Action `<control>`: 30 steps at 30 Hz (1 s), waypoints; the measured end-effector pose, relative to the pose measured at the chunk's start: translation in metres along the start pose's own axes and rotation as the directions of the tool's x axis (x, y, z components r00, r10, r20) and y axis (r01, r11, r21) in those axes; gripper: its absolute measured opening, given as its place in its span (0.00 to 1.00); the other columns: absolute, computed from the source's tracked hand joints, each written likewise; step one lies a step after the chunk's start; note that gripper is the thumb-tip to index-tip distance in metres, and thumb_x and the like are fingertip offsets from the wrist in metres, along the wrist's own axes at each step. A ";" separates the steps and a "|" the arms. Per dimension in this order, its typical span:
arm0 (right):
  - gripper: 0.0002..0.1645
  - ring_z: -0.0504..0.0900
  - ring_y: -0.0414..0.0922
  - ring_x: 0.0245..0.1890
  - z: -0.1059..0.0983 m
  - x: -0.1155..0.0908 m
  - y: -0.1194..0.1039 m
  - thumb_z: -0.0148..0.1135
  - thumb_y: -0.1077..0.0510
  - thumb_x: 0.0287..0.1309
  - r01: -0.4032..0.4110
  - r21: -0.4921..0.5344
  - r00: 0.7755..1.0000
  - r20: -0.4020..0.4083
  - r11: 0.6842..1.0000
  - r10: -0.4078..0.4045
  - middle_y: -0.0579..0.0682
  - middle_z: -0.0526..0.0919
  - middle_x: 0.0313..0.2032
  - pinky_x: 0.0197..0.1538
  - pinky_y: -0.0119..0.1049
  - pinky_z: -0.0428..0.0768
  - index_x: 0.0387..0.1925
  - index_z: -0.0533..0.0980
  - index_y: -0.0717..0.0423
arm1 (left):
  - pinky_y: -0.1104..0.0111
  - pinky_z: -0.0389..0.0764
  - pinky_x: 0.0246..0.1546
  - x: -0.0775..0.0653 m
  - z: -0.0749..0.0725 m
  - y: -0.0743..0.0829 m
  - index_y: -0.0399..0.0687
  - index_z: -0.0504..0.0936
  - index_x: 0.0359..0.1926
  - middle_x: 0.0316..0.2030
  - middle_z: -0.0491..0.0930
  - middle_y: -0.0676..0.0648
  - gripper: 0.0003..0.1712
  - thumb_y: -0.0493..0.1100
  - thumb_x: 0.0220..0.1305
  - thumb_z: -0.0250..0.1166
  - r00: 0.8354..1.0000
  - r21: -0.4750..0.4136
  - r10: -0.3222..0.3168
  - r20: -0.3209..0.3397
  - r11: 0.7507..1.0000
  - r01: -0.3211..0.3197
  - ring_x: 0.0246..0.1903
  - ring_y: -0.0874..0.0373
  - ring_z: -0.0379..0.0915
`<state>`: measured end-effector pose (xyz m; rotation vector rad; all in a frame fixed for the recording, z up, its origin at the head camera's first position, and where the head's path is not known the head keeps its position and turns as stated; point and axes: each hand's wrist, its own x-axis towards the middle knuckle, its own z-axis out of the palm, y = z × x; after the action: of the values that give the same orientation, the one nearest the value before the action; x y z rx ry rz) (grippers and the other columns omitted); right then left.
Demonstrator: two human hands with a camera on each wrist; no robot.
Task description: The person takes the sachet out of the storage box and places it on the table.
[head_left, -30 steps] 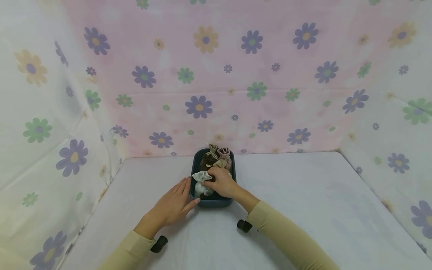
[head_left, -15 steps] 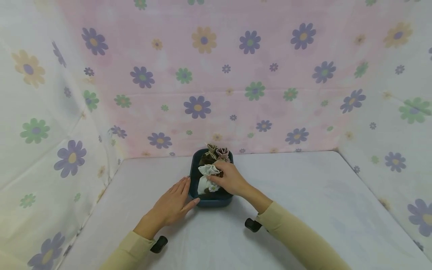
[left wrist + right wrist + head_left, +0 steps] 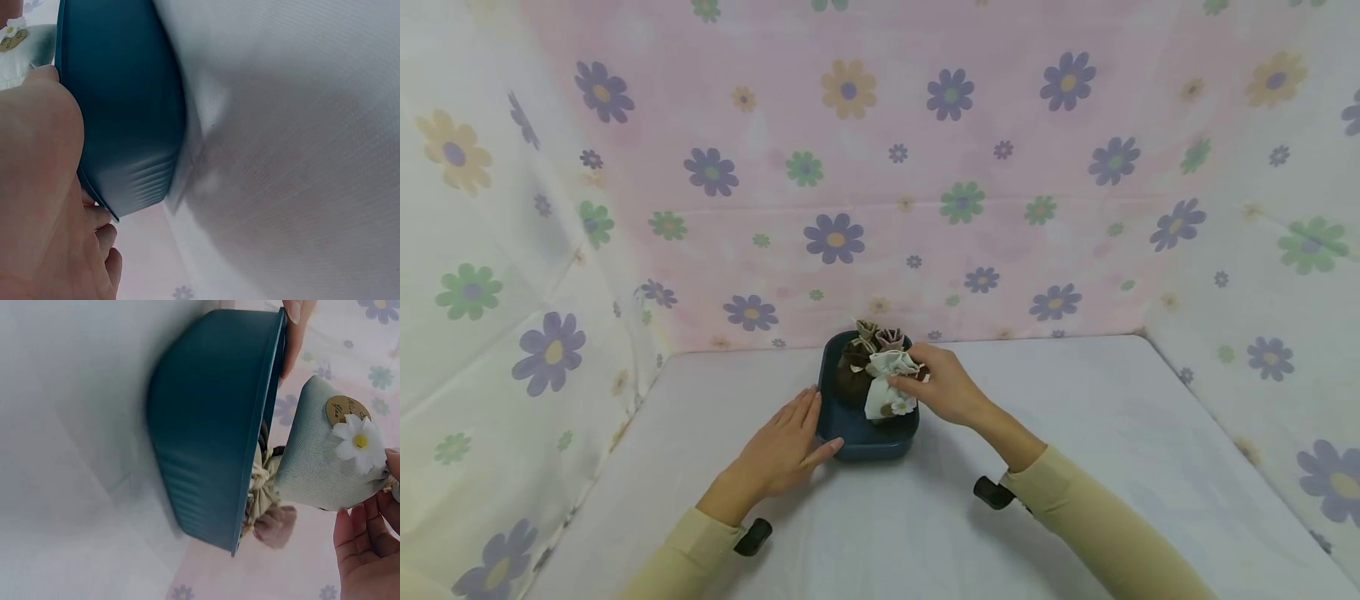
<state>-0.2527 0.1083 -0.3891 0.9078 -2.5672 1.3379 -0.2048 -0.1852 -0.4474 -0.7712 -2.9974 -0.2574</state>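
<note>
My right hand [image 3: 946, 385] pinches the gathered neck of a small white drawstring pouch [image 3: 331, 453], which carries a white daisy and a round brown tag. In the right wrist view the pouch hangs above the rim of a dark teal plastic bin [image 3: 868, 451]. Against the bin's left side rests my left hand [image 3: 778, 450], fingers straight along the rim and thumb over the front corner. Inside the bin, towards the back, sit a dark brown pouch [image 3: 852, 383] and a pinkish pouch [image 3: 891, 337]; the raised pouch partly hides the others.
The bin stands on a white-covered table [image 3: 1037, 433] near its back edge. Behind rises a pink flowered cloth backdrop [image 3: 910, 242], with pale flowered cloth on both sides. A black wrist device [image 3: 994, 492] sits under the right sleeve.
My right hand has lifted the white pouch from the front left of the bin and carried it up and to the right. The left hand stays at the bin's side.
</note>
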 end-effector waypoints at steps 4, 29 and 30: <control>0.08 0.75 0.43 0.36 -0.008 -0.001 0.002 0.68 0.56 0.67 -0.006 -0.012 1.000 -0.010 1.000 0.005 0.46 0.77 0.34 0.43 0.40 0.80 0.34 0.76 0.52 | 0.46 0.55 0.75 0.002 0.003 -0.004 0.27 0.52 0.78 0.79 0.48 0.31 0.54 0.72 0.76 0.45 1.000 -0.003 0.011 -0.029 1.000 -0.011 0.78 0.38 0.45; 0.09 0.79 0.47 0.40 -0.069 -0.013 0.030 0.68 0.55 0.68 -0.074 -0.103 0.991 -0.121 0.992 0.061 0.50 0.80 0.36 0.47 0.46 0.81 0.40 0.79 0.57 | 0.45 0.54 0.75 0.011 0.003 -0.003 0.24 0.49 0.77 0.78 0.46 0.28 0.56 0.71 0.75 0.48 1.000 -0.019 0.011 0.007 1.000 -0.011 0.78 0.35 0.43; 0.09 0.79 0.47 0.40 -0.071 -0.013 0.032 0.68 0.56 0.68 -0.078 -0.106 0.990 -0.127 0.991 0.064 0.50 0.80 0.36 0.47 0.46 0.81 0.41 0.79 0.58 | 0.45 0.54 0.76 0.011 0.003 -0.003 0.24 0.49 0.77 0.78 0.46 0.28 0.56 0.70 0.75 0.49 1.000 -0.017 0.011 0.010 1.000 -0.011 0.78 0.35 0.43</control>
<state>-0.2722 0.1832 -0.3733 0.6990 -2.5711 1.2133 -0.2160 -0.1825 -0.4500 -0.7928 -3.0031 -0.2805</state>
